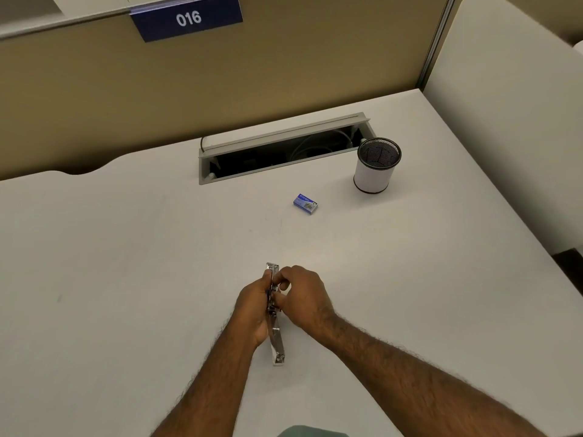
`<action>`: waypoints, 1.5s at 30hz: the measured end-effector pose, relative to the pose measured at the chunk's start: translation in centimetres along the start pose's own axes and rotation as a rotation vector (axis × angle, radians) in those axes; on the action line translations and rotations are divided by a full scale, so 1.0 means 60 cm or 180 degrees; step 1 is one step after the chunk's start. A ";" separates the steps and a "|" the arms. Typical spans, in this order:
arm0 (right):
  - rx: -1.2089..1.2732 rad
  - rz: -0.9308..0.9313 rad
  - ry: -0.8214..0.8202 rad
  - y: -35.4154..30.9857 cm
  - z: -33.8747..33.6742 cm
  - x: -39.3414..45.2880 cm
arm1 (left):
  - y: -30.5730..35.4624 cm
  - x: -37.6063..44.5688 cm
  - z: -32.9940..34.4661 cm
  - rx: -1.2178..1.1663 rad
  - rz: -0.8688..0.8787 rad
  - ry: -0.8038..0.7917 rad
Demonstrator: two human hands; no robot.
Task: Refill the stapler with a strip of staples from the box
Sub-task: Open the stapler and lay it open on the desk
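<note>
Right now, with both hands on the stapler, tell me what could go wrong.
1. Both the left hand and right hand pinch the shiny metal stapler at mid-length; the right fingers may get nipped if it snaps shut.
2. The small blue staple box lies apart, farther up the white desk; reaching it means freeing one hand, so the stapler might tip.

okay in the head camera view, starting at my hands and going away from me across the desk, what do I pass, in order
Near to far: stapler, held between left hand and right hand → staple box → pen cup → cable tray → sign 016.
</note>
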State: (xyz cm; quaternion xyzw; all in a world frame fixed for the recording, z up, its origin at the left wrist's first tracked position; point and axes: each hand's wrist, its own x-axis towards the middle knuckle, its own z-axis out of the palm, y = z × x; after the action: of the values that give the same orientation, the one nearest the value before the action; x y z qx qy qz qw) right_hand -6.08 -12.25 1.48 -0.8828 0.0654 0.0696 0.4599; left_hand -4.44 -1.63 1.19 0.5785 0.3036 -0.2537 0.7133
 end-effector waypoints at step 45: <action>-0.0371 0.0260 0.0270 0.113 -0.045 0.064 | 0.007 0.008 -0.018 0.0712 0.0019 0.0658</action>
State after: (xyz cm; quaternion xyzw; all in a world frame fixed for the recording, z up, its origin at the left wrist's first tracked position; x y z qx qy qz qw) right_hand -3.34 -18.52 -3.16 -0.9069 0.1167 0.0546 0.4013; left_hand -3.98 -0.47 0.95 0.6783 0.3436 -0.2229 0.6101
